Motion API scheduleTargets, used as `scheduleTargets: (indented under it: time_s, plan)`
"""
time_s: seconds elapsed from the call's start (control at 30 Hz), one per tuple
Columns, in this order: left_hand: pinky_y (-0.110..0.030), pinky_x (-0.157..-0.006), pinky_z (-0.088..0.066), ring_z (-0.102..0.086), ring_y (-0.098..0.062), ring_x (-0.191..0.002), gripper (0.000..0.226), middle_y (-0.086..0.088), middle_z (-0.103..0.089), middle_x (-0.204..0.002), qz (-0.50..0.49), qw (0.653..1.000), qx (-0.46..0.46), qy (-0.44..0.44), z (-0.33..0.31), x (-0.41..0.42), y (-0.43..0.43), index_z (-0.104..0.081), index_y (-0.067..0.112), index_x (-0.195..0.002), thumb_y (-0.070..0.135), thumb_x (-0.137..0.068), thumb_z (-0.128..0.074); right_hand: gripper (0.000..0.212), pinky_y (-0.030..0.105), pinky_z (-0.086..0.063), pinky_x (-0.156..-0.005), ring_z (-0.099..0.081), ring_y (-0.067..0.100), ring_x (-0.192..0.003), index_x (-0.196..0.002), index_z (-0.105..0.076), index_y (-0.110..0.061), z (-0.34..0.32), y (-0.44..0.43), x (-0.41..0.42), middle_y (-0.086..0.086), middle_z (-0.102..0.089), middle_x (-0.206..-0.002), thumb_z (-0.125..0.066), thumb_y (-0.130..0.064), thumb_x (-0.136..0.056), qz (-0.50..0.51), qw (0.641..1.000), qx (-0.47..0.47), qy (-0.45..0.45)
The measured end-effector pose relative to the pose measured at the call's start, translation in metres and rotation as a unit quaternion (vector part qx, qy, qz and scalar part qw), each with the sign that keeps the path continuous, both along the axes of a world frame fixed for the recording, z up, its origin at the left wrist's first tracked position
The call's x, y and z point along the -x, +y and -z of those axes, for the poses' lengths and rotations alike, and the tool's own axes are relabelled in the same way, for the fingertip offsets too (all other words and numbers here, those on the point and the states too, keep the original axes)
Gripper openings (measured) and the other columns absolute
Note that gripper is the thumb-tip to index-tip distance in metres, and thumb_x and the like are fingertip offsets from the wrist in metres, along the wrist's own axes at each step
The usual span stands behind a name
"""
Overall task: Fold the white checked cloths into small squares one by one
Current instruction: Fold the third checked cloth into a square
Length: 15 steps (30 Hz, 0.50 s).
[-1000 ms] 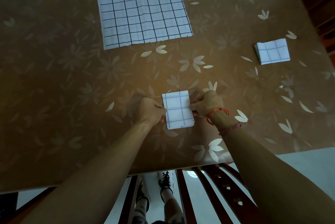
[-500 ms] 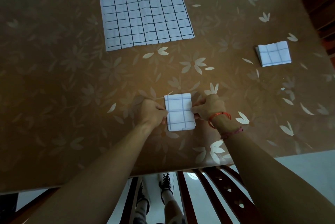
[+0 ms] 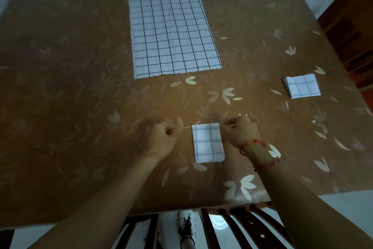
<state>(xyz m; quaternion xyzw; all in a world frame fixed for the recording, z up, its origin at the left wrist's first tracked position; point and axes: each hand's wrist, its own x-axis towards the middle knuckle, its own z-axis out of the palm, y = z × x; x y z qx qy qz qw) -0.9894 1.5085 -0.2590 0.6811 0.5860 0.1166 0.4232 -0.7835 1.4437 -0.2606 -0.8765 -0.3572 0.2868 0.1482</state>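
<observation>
1. Three white checked cloths are in view. The one we're on, the folded cloth, lies flat on the table near the front edge, between our two hands. It's a small packet, a bit taller than wide.
2. Left hand: fingers curled in, thumb vs. index, holding nothing. It sits apart from the packet's left edge.
3. Right hand: also curled, w/ nothing visible in it, just beside the packet's far right corner. We can't tell whether a knuckle grazes that corner.
4. Why so, as we judge it: the hands flank the packet so either can press or lift it w/o reaching. The packet lies shut on its own, so the creases seem to hold w/o pressure.
5. Finished square: off to the right, well apart. That's prob. our drop spot, keeping done work out of the folding area, so this packet likely goes on or next to it.
6. Flat cloth: spread open at the far side, approx. centred and straight ahead, easy to pull toward us as the next one.
7. Progress est.: one done, one about done, one untouched.
8. Below the front edge we see a chair back and a laced shoe.
</observation>
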Motion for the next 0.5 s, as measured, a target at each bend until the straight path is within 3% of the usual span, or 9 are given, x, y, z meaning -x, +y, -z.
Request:
scheduleTargets:
  time_s: [0.1, 0.17, 0.3, 0.4, 0.47, 0.5]
  plan:
    - [-0.015, -0.059, -0.049, -0.062, -0.006, -0.069, 0.01, 0.01, -0.065, -0.08, -0.001, 0.999, -0.039, 0.021, -0.015, 0.016, 0.013, -0.07, 0.019, -0.09, 0.023, -0.091, -0.06, 0.035, 0.038, -0.055, -0.086, -0.066, 0.017, -0.086, -0.106, -0.069, -0.02, -0.021, 0.009, 0.014, -0.003, -0.071, -0.088, -0.057, -0.048, -0.089, -0.02, 0.999, -0.027, 0.011]
    - [-0.008, -0.052, -0.04, -0.055, -0.002, -0.069, 0.015, 0.008, -0.063, -0.086, 0.013, 0.995, -0.088, 0.045, -0.023, 0.026, 0.023, -0.069, 0.015, -0.1, 0.024, -0.092, -0.059, 0.047, 0.036, -0.055, -0.084, -0.066, 0.018, -0.089, -0.118, -0.062, -0.022, -0.03, 0.017, 0.026, 0.0, -0.072, -0.098, -0.052, -0.057, -0.088, -0.042, 0.998, -0.045, -0.003]
    - [-0.023, -0.082, -0.042, -0.056, -0.016, -0.098, 0.023, 0.002, -0.058, -0.103, 0.031, 0.988, -0.139, 0.056, -0.03, 0.046, 0.036, -0.065, 0.014, -0.11, 0.027, -0.092, -0.058, 0.046, 0.039, -0.052, -0.085, -0.062, 0.027, -0.1, -0.135, -0.047, -0.022, -0.047, 0.032, 0.053, 0.007, -0.065, -0.116, -0.052, -0.04, -0.093, -0.153, 0.982, -0.067, -0.09]
    - [-0.026, -0.096, -0.036, -0.05, -0.022, -0.114, 0.032, 0.0, -0.054, -0.117, 0.051, 0.982, -0.172, 0.067, -0.032, 0.06, 0.046, -0.06, 0.014, -0.122, 0.026, -0.093, -0.057, 0.055, 0.039, -0.047, -0.092, -0.055, 0.029, -0.11, -0.138, -0.043, -0.021, -0.056, 0.046, 0.069, 0.008, -0.055, -0.126, -0.047, -0.047, -0.09, -0.211, 0.966, -0.055, -0.138]
    - [-0.029, -0.106, -0.03, -0.042, -0.022, -0.125, 0.048, 0.0, -0.048, -0.133, 0.08, 0.972, -0.194, 0.106, -0.032, 0.066, 0.057, -0.045, 0.021, -0.141, 0.029, -0.095, -0.054, 0.059, 0.033, -0.046, -0.085, -0.054, 0.028, -0.101, -0.126, -0.049, -0.01, -0.067, 0.052, 0.075, 0.011, -0.057, -0.114, -0.031, -0.052, -0.089, -0.197, 0.97, -0.049, -0.132]
    - [-0.03, -0.108, -0.027, -0.038, -0.021, -0.129, 0.053, 0.0, -0.045, -0.137, 0.095, 0.966, -0.206, 0.128, -0.031, 0.069, 0.064, -0.038, 0.025, -0.146, 0.031, -0.095, -0.052, 0.051, 0.029, -0.042, -0.075, -0.051, 0.026, -0.085, -0.104, -0.054, 0.001, -0.075, 0.055, 0.074, 0.015, -0.056, -0.095, -0.03, -0.044, -0.094, -0.141, 0.987, -0.009, -0.072]
